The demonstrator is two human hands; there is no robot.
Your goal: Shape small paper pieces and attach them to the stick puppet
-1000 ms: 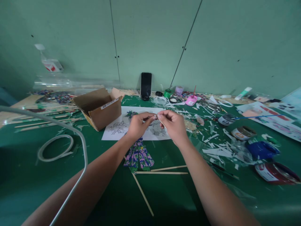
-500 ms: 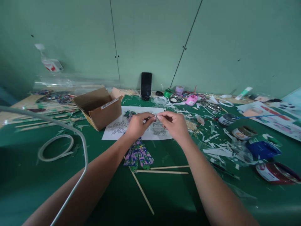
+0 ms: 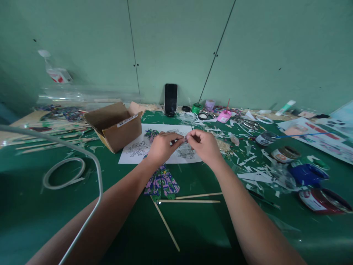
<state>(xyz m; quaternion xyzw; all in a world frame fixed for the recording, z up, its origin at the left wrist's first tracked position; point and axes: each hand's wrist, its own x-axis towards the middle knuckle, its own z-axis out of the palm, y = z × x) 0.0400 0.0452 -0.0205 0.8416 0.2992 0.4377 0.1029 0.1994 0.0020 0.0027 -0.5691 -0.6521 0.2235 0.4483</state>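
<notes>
My left hand [image 3: 162, 148] and my right hand [image 3: 203, 146] meet fingertip to fingertip above a white printed sheet [image 3: 138, 151] with line drawings. Both hands pinch something tiny between thumb and forefinger; I cannot make out what it is. Under my left wrist lies a colourful painted paper puppet [image 3: 162, 183] in purple and green. Thin wooden sticks [image 3: 190, 199] lie on the green table just beyond its lower end, one running diagonally toward me.
An open cardboard box [image 3: 114, 125] stands left of the sheet. A tape ring [image 3: 64, 173] lies far left. Paint jars [image 3: 284, 155], a blue pot [image 3: 307, 175] and white paper scraps [image 3: 255, 171] crowd the right. A black phone [image 3: 171, 99] leans on the wall. A grey cable [image 3: 91, 184] crosses the left foreground.
Both hands have stayed pinched together over the sheet, shifting only slightly; the fingertips are drawn a little closer. Nothing on the table has moved.
</notes>
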